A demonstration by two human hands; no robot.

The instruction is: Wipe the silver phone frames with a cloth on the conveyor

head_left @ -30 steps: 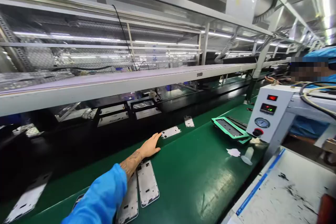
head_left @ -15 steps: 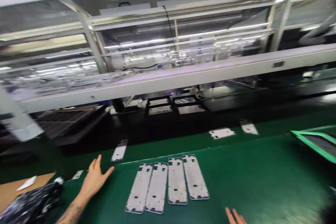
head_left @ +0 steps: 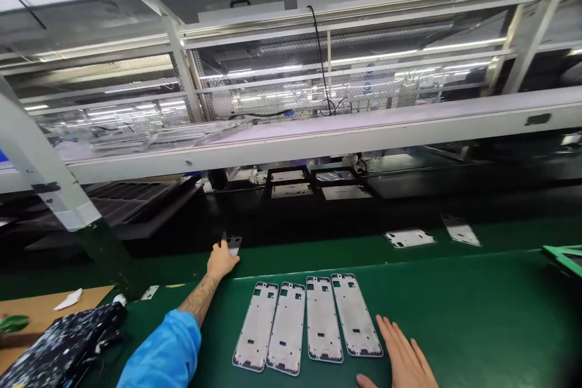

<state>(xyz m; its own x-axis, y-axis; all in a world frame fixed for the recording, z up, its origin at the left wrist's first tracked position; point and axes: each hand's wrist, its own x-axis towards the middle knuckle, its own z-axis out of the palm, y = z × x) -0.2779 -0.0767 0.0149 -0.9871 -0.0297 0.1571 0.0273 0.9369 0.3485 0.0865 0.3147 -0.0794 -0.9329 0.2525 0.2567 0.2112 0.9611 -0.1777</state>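
Several silver phone frames [head_left: 309, 324] lie side by side on the green table [head_left: 477, 315] in front of me. My left hand [head_left: 221, 262], with a blue sleeve and a tattooed forearm, reaches forward to the conveyor strip, and its fingers close on the near end of a single phone frame [head_left: 234, 244] lying there. My right hand [head_left: 404, 359] rests flat and open on the table, just right of the row of frames, holding nothing. Two more phone frames [head_left: 409, 237] [head_left: 460, 231] lie farther right on the conveyor.
A black patterned cloth [head_left: 63, 339] and a brown cardboard sheet [head_left: 40, 309] with a white scrap [head_left: 68, 300] sit at the left. A white post [head_left: 40, 163] stands at the left. A green jig [head_left: 564, 254] pokes in at the right edge. Black trays [head_left: 295, 185] sit under the overhead shelf [head_left: 318, 133].
The view swung left. My left hand left the far frame, reached open toward the lone frame on the conveyor and now grips it. My right hand came farther into view.
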